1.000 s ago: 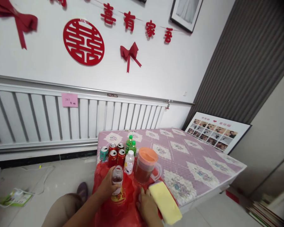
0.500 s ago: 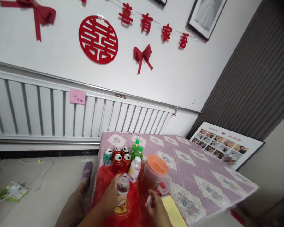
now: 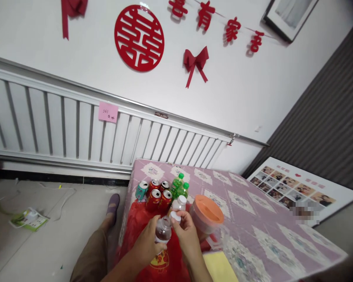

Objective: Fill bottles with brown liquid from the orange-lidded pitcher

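Observation:
My left hand (image 3: pixel 148 241) is wrapped round a clear plastic bottle (image 3: pixel 164 232) with an uncapped mouth. Between the fingers of my right hand (image 3: pixel 186 231) is a white bottle cap (image 3: pixel 175 217), close beside that bottle's mouth. Behind my right hand stands a white-capped bottle (image 3: pixel 180 203), partly covered by the fingers. A large pitcher (image 3: pixel 201 225) with an orange lid (image 3: pixel 208 209) is just right of my right hand. Below both hands lies a shiny red cloth or bag (image 3: pixel 138 225) with a gold print.
Several drink cans (image 3: pixel 153 199) and two green bottles (image 3: pixel 178 186) stand at the far left of the patterned purple cover (image 3: pixel 241 199). Yellow paper (image 3: pixel 220 266) lies at the near right. A white radiator (image 3: pixel 85 133) runs along the wall, and a power strip (image 3: pixel 29 219) is on the floor.
My right hand has moved up and left with the cap, from beside the pitcher to the bottle's mouth. My left hand still holds the bottle. The camera view has shifted.

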The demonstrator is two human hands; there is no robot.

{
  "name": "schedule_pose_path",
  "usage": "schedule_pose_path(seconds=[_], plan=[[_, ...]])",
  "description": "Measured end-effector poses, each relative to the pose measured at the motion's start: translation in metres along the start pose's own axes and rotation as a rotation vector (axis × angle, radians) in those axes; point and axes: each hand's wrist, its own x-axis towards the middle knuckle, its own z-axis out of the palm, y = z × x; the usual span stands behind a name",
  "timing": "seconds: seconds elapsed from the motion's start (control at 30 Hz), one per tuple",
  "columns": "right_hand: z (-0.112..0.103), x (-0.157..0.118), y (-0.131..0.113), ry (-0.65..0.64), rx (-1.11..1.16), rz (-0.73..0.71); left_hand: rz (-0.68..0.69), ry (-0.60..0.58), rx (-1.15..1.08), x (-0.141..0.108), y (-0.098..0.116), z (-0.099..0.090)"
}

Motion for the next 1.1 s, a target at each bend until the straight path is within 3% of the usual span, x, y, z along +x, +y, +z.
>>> schedule_pose_path(seconds=[0.17, 0.37, 0.87, 1.1], plan=[[0.011, -0.003, 0.011, -0.021, 0.026, 0.005, 0.005, -0.006, -0.004, 0.000, -0.002, 0.001], [0.005, -0.010, 0.017, -0.096, -0.044, 0.016, 0.017, 0.005, -0.015, -0.002, 0.003, -0.002], [-0.006, 0.002, -0.013, -0.273, -0.262, 0.046, 0.022, 0.008, -0.039, -0.002, -0.005, -0.001], [-0.005, -0.004, -0.001, -0.286, -0.252, 0.044, 0.000, -0.002, -0.026, -0.003, -0.003, -0.002]])
